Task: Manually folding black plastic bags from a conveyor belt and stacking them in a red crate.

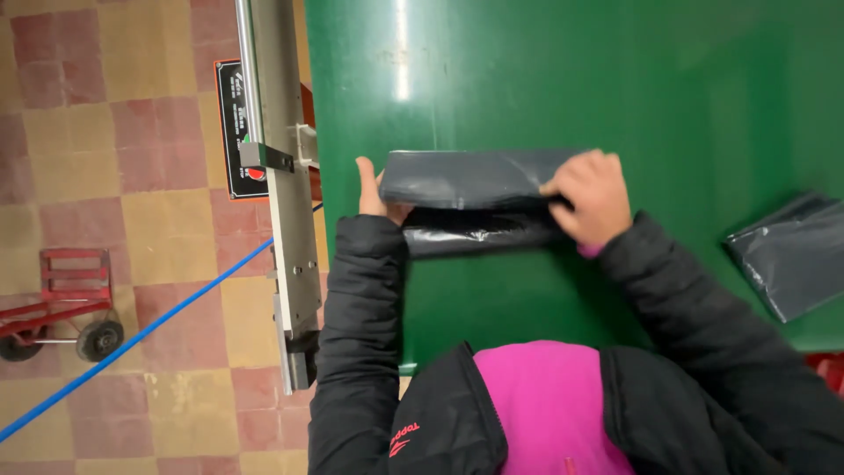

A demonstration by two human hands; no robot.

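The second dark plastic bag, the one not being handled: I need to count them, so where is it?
In the head view the second dark plastic bag lies at the right edge of the green table, apart from the right hand and the folded bag it holds.

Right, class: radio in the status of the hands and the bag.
Both hands, left hand and right hand, gripping folded dark plastic bag on green table. Second bag aside, apart.

Even, bright overhead light fills the scene. A white streak of glare runs down the far part of the green table (703, 105). Focus is fairly sharp, shadows soft and faint.
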